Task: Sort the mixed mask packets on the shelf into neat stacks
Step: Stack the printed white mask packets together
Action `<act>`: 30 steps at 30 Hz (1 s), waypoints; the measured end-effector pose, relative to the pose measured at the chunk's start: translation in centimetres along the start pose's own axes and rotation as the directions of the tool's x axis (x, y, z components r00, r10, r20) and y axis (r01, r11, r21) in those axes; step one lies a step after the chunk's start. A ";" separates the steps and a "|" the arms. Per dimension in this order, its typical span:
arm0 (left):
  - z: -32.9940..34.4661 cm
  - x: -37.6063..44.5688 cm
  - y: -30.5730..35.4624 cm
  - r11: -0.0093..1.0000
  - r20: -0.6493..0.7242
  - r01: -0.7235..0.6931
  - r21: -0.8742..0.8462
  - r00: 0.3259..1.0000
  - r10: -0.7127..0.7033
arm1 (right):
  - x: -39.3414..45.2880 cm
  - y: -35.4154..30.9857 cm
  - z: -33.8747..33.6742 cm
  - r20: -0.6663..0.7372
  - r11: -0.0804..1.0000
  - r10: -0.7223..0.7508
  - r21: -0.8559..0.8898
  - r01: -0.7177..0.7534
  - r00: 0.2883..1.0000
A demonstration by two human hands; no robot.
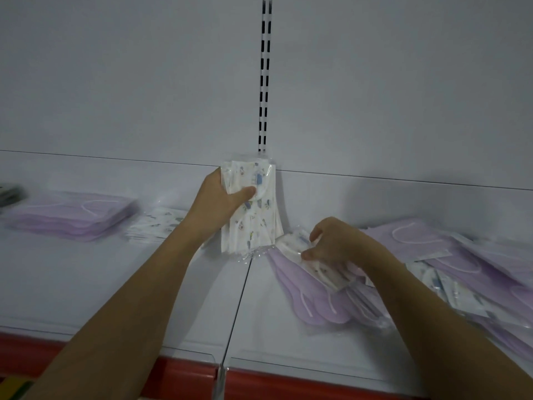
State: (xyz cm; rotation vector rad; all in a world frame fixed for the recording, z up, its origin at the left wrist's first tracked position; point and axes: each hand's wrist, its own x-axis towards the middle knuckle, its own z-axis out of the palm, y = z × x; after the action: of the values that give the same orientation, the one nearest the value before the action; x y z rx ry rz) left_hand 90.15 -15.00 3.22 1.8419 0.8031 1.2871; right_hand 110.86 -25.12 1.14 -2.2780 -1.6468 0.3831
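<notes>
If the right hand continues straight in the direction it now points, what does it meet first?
The right hand, pinching a printed packet, points left toward the shelf's middle. It would probably first meet the bundle of printed packets that the left hand holds upright, though depth is unclear.

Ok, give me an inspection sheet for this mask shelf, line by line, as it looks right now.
Surface: white shelf with a red front edge.
Job's things: printed white packets held upright near the back panel; one printed packet being lifted off the mixed purple and printed pile; purple stack and printed stack on the left.
Clutter: dark blurred item at far left, cannot identify.
Hands: left hand grips the upright packets; right hand pinches the single packet.
Cables: nothing seen.
Surroundings: white back panel with slotted upright.
</notes>
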 end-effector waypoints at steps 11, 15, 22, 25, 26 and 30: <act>-0.2 0.3 -0.2 1.000 -0.012 0.019 -0.007 1.000 -0.019 | 0.4 -0.3 1.2 -0.022 0.997 -0.066 -0.044 0.065 0.998; -0.3 0.3 -0.2 0.999 -0.020 0.041 -0.015 0.999 -0.041 | 0.6 0.0 0.4 -0.184 0.980 -0.122 0.130 0.148 0.975; -0.1 0.1 0.1 0.997 0.012 0.048 -0.056 0.999 -0.048 | -1.1 -0.5 -3.4 -0.244 0.481 -0.079 0.840 0.251 0.967; 0.8 -0.5 0.2 0.998 0.190 0.054 -0.036 0.981 -0.047 | -1.2 -1.9 -1.5 -0.232 0.554 -0.184 0.778 0.296 0.955; 1.2 -0.9 0.4 0.996 0.259 0.061 -0.060 0.965 -0.044 | -0.9 -2.2 -0.8 -0.263 0.622 -0.189 0.714 0.322 0.946; 2.0 -1.5 1.2 0.989 0.416 0.102 -0.110 0.908 -0.047 | -0.2 -2.7 0.4 -0.385 0.693 -0.151 0.615 0.375 0.910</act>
State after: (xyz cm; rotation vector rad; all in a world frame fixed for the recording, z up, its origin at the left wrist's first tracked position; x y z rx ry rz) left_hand 91.68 -17.33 3.09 1.8670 0.5395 0.8344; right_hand 108.29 -24.52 1.88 -1.4347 -1.3429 0.4418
